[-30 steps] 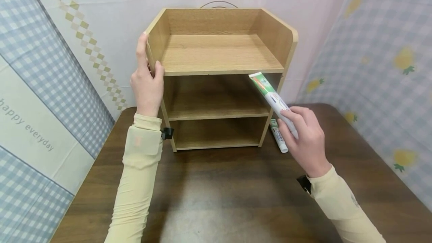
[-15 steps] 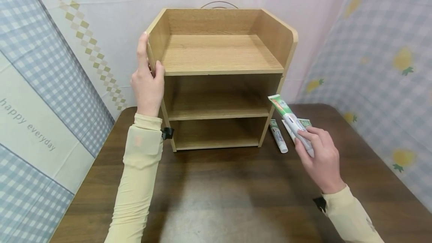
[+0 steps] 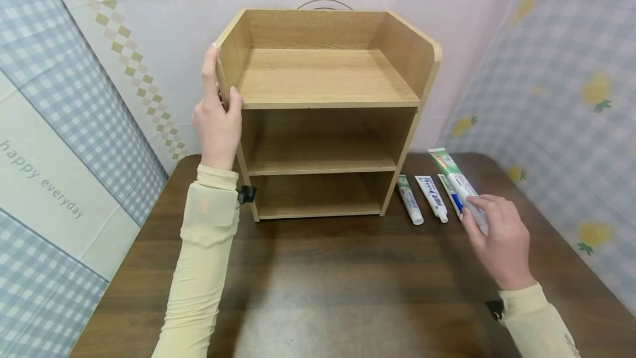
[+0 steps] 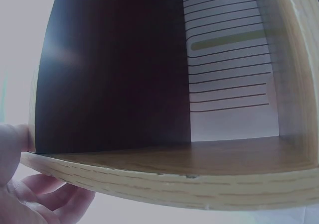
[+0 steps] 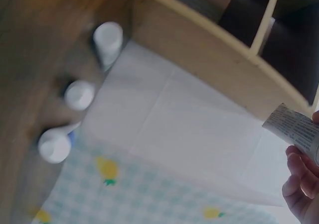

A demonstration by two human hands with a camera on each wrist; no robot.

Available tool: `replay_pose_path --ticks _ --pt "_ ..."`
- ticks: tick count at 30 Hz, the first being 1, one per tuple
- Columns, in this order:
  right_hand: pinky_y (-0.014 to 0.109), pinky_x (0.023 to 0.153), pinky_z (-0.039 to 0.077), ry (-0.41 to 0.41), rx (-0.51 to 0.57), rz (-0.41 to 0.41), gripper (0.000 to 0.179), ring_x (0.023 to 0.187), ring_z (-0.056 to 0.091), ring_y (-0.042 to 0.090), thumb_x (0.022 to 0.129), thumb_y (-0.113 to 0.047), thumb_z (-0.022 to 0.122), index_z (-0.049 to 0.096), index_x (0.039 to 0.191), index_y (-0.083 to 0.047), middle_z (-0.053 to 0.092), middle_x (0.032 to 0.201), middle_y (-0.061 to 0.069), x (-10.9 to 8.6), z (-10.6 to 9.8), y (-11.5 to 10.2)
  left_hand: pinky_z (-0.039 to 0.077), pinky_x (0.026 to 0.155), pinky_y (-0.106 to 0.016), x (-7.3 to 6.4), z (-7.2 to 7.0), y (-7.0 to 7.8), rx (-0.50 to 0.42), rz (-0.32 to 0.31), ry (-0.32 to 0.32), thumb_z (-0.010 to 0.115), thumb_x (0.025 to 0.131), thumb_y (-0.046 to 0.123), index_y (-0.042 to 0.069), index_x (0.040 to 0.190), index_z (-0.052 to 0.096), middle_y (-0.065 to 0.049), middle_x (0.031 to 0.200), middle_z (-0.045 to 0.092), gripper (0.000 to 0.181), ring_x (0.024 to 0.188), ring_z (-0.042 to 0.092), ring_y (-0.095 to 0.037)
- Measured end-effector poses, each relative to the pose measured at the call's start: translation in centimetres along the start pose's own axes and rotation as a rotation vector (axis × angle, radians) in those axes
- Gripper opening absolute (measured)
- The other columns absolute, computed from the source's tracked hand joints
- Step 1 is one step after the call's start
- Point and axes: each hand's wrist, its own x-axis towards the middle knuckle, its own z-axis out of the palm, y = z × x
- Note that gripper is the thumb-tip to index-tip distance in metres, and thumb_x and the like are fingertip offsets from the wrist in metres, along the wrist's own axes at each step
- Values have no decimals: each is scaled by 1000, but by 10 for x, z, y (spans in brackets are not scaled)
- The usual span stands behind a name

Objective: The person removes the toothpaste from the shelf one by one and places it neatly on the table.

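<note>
My left hand [image 3: 217, 126] grips the upper left side panel of a light wooden shelf unit [image 3: 328, 105], thumb at the front edge and fingers along the outside. In the left wrist view, its fingers [image 4: 37, 199] show at the board's corner. To the right of the shelf, my right hand [image 3: 499, 239] holds a green and white toothpaste tube [image 3: 458, 178] near its cap end, the flat end pointing up and away. Below that tube lies a green and blue toothpaste tube [image 3: 449, 195], partly hidden by it. Beside it are a white toothpaste tube [image 3: 432, 198] and a green-topped one [image 3: 409, 200].
The shelf has an open top tray and two compartments below. It stands on a dark wooden table [image 3: 318, 286]. Fabric with a checked pineapple print [image 3: 561, 98] hangs close on the right, and a checked cloth [image 3: 64, 142] hangs on the left.
My right hand has moved right and down with the toothpaste tube, away from the shelf front. The tubes lying on the table have come into fuller view. The left hand stays on the panel.
</note>
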Motion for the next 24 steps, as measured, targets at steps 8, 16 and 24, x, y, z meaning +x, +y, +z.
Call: replay_pose_path --ticks 8,16,24 --pt "53 65 41 -78 -93 53 38 86 54 41 89 -27 52 64 103 6 62 95 25 -6 -6 35 34 60 -36 0 -1 0 1 6 3 47 93 16 41 146 31 -22 87 64 60 62 42 -30" --pt "55 59 41 -216 -158 115 24 79 53 39 82 -8 62 62 103 4 61 92 23 -11 -9 58 36 61 -36 1 -2 0 2 9 6 47 93 16 41 145 32 -24 96 67 60 62 43 -31" --pt "52 51 38 -372 -186 220 25 75 53 39 84 -8 64 61 107 0 60 92 24 -19 -8 83 36 60 -35 1 -3 -1 -9 7 -1 48 93 16 41 145 31 -26 98 68 60 62 44 -31"
